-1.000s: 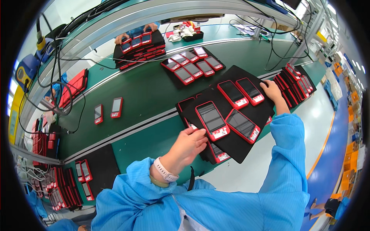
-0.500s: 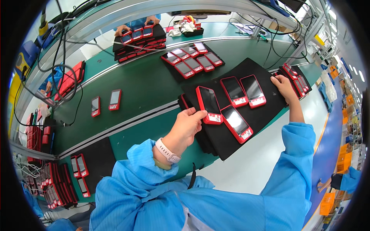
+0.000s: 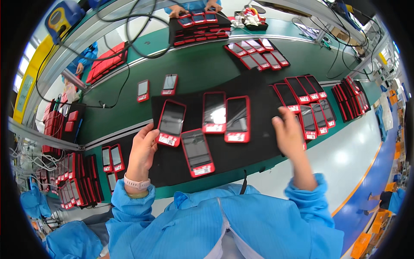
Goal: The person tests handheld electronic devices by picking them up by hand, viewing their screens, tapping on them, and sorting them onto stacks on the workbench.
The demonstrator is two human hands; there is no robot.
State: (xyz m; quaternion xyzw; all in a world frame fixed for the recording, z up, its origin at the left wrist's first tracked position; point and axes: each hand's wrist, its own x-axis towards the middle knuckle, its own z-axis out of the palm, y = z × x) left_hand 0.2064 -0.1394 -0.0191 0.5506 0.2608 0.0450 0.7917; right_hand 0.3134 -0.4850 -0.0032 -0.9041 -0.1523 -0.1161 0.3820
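A black sheet lies before me with several red-framed handheld devices, dark screens up and white labels at their lower ends. My left hand is closed on the sheet's left edge, its thumb beside the leftmost handheld device. Another handheld device lies nearest me, and two more lie side by side behind it. My right hand, slightly blurred, is at the sheet's right edge with thumb and forefinger apart. Just beyond it, more handheld devices lie in rows on a dark layer.
Stacked red devices stand at the far right, and more at the left. Two devices lie on the green bench. Across it, another person's hands touch stacked devices. Black cables hang at upper left.
The black sheet and its devices have shifted left, exposing rows of devices at right. My left hand stays at its edge; my right hand's fingers have parted. The view has swung too.
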